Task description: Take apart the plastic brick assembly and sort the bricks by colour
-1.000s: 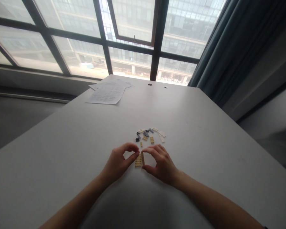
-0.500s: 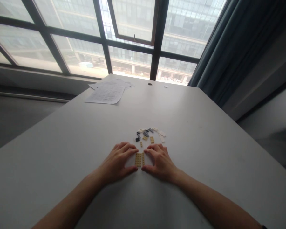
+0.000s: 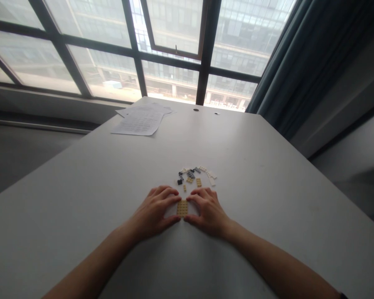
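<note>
Tan, rectangular, studded plastic plate is lying flat on the white table, between its left and right edges and well short of the far one; the near edge is out of my view. From my end of the feed I can't tell if it's one piece or a couple butted together. Left hand is half open in a C, thumb and fingertips at the left corners, and the right hand mirrors that on the right. Light pinch, I'd say. My worry: if one side pushes harder, it could skew or buckle up, esp. if it's separate bits. Also, a careless fingertip could flick the narrow tan studded piece just beyond into the loose white, grey and black plastic bits.
</note>
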